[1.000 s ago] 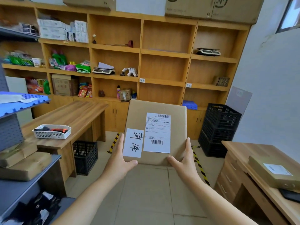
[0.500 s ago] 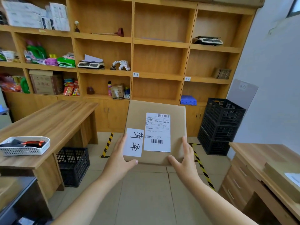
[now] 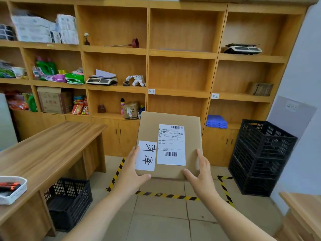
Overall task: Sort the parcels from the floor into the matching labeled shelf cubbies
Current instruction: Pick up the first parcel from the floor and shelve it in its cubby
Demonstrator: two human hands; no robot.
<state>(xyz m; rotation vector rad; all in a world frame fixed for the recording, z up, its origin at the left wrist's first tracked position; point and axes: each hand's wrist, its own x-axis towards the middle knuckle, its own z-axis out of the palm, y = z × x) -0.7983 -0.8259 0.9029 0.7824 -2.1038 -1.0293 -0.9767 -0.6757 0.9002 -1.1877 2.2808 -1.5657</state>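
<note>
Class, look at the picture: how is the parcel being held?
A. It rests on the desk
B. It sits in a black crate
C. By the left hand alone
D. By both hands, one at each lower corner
D: the left hand and right hand grip the lower corners of the parcel, held up in the air in front of the shelves.

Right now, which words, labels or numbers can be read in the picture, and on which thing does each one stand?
"菏泽", handwritten, turned sideways: white label on the cardboard parcel held by left hand and right hand.
Shipping label on the parcel: barcodes and small print, too small to read.
Shelf tag under the middle cubby: two characters, too blurred to read.
Shelf tag further right: also blurred.
</note>
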